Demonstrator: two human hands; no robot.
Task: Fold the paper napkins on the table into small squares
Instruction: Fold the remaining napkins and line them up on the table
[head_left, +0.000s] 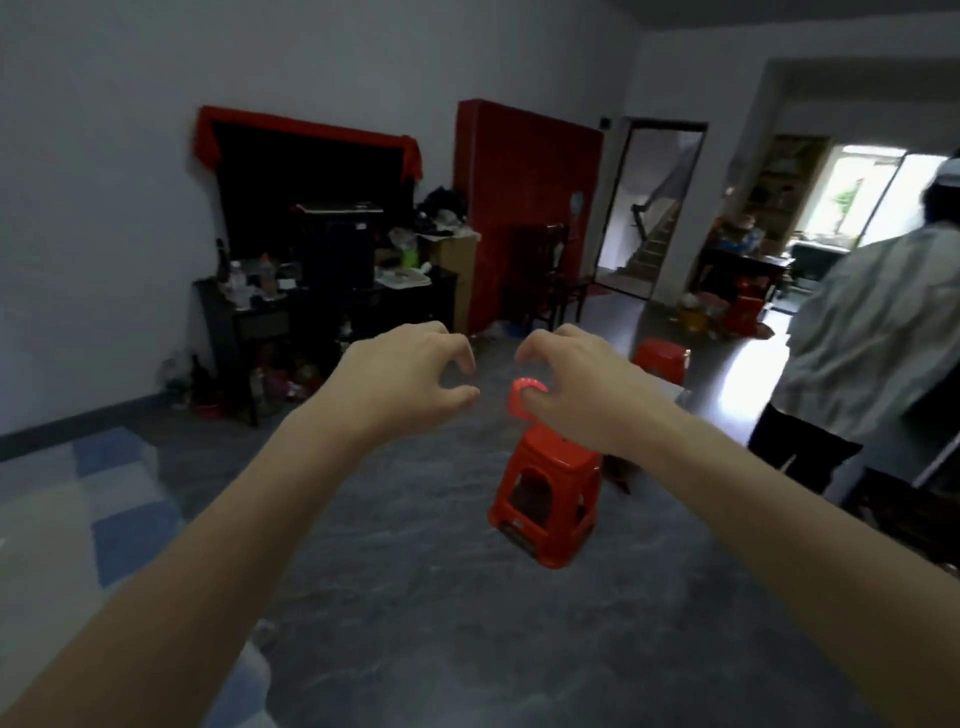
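Only the head cam here, so one view. I'll use the red plastic stool (545, 496) with cut-out sides as my anchor, standing on the grey marbled floor (441, 597). There's a lot of open floor in front of the stool and off to its left, running back to a dark cluttered cabinet (322, 312) against the white wall. Behind the stool sits a second low red stool (661, 359), and further back a tall red panel (524, 208) and an open doorway (657, 208) showing stairs. Right of the stool, near the frame edge, a person in a pale striped shirt (872, 332) stands, so that side is tighter.

Both of my bare arms reach out above the stool. Left hand (410, 371) is to the upper left of the stool, fingers curled like a claw, thumb out, nothing in it. Right hand (576, 384) is directly above the stool, fingers curled, and it looks like it pinches a small pink-red ring-shaped thing (525, 395); it's blurred, so I can't tell what it is.

Napkins: I can't find any in this shot. Far left of the stool, at the frame edge, there's a blurry pale-and-blue checked surface (104, 499), soft-looking, maybe cloth, hard to tell.
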